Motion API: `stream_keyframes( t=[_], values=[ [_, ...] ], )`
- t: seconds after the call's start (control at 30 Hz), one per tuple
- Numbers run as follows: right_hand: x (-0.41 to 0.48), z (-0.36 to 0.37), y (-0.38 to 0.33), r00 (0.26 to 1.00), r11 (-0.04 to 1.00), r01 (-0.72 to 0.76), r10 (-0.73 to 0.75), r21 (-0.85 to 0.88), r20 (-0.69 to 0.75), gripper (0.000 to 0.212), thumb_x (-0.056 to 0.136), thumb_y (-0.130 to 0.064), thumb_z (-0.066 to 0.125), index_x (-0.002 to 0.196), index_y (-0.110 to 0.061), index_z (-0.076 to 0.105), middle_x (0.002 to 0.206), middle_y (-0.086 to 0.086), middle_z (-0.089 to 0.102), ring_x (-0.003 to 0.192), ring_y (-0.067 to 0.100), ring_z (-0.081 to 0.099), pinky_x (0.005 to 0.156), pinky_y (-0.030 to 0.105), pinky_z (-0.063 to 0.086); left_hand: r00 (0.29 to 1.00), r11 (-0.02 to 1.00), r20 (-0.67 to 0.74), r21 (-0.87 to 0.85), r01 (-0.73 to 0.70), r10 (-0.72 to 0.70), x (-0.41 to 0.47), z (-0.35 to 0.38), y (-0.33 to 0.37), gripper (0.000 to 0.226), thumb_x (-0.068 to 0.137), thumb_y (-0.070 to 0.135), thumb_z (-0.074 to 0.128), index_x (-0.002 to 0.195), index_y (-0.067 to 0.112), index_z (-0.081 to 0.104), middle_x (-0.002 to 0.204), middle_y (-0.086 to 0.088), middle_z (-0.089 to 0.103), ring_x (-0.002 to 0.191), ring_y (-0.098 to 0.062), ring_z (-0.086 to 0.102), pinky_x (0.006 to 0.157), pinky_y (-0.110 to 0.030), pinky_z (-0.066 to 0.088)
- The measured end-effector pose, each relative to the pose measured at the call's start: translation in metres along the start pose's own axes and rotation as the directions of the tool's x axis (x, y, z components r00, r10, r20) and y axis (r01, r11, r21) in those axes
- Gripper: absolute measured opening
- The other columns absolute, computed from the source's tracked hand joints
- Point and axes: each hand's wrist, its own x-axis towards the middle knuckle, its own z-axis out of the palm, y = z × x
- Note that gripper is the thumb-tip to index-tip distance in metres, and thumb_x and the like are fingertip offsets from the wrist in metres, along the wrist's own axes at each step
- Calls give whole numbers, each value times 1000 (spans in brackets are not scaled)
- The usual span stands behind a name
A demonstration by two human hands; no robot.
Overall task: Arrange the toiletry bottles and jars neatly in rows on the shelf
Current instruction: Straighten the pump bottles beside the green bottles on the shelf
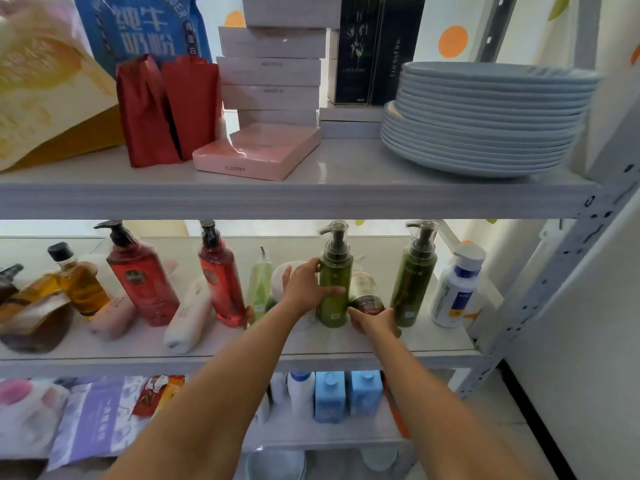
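On the middle shelf [433,341] my left hand [306,287] grips an upright green pump bottle [335,271] from its left side. My right hand [375,322] holds the bottom of a small dark bottle [365,292] that leans just right of it. A second green pump bottle [414,275] stands further right, then a white bottle with a blue label [455,289]. To the left stand two red pump bottles [142,275] [221,275] and a pale green bottle [259,282]. Two pink-white tubes [188,313] [112,315] lie flat, beside an amber bottle [78,282].
A white round jar [287,275] sits behind my left hand. Brown pouches [34,320] slump at the far left. The upper shelf carries stacked grey plates [485,116], boxes and red bags. Blue and white bottles [329,396] stand on the shelf below. A metal upright [561,271] bounds the right side.
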Motion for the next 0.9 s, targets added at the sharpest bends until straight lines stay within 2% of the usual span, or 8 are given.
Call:
stream_keyframes(
  t=[0.1, 0.2, 0.3, 0.37, 0.5, 0.6, 0.8, 0.9],
  values=[
    [6, 2, 1, 1000, 998, -15, 14, 61, 7, 93, 69, -34, 80, 140, -4, 28, 142, 21, 33, 130, 36, 40, 107, 45, 41, 1000, 1000, -25, -6, 19, -19, 0, -1, 4, 68, 76, 51, 70, 130, 18, 46, 131, 2, 57, 125, -24, 46, 114, -45, 19],
    [8, 0, 3, 994, 995, 82, -78, -49, 73, 87, 58, -46, 80, 126, -3, 49, 125, 18, 56, 115, 35, 56, 101, 47, 46, 999, 1000, -49, 0, 22, -22, 2, 0, 5, 65, 75, 51, 70, 126, 17, 48, 126, 1, 60, 120, -24, 51, 108, -41, 26],
    [28, 2, 12, 992, 991, 104, -98, -84, 74, 91, 42, -57, 76, 115, -6, 59, 112, 13, 66, 102, 29, 64, 94, 45, 52, 998, 1000, -61, -4, 28, -29, 5, 2, 5, 62, 75, 50, 71, 122, 17, 49, 123, 0, 62, 117, -25, 53, 104, -41, 29],
    [15, 0, 7, 993, 990, 101, -95, -98, 68, 93, 40, -58, 76, 116, -9, 58, 115, 12, 64, 104, 28, 63, 93, 44, 52, 998, 999, -50, 17, 34, -33, 6, 2, 5, 60, 76, 50, 70, 121, 17, 49, 122, -1, 63, 115, -26, 54, 104, -42, 31],
    [-10, -5, -2, 999, 991, 20, -24, -136, -23, 88, 65, -40, 82, 133, -7, 37, 131, 16, 48, 120, 32, 52, 98, 38, 50, 999, 998, -9, 35, 53, -53, 8, 1, 7, 59, 78, 50, 69, 121, 16, 47, 122, -3, 63, 113, -28, 55, 103, -44, 37],
    [-12, -8, 0, 999, 980, 30, -36, -194, -27, 93, 63, -43, 83, 135, -8, 35, 133, 16, 49, 121, 31, 51, 100, 41, 49, 995, 995, 39, -6, 97, -97, 8, -1, 11, 63, 76, 48, 72, 123, 15, 46, 122, -5, 62, 111, -29, 57, 97, -44, 43],
    [-13, -16, 3, 999, 950, 28, -16, -310, 42, 90, 67, -48, 78, 136, -4, 38, 134, 16, 44, 123, 30, 47, 101, 35, 46, 998, 933, 23, -354, 62, -57, 5, -7, 22, 70, 71, 25, 81, 128, 14, 44, 121, -8, 60, 112, -31, 54, 99, -47, 43],
    [-13, -20, 8, 997, 953, 27, -4, -303, 77, 94, 66, -48, 78, 138, -5, 36, 135, 15, 42, 124, 30, 46, 105, 37, 44, 998, 922, 36, -381, 70, -60, 4, -9, 27, 59, 73, 18, 79, 124, 11, 49, 120, -10, 61, 112, -30, 55, 98, -42, 44]
  ],
)
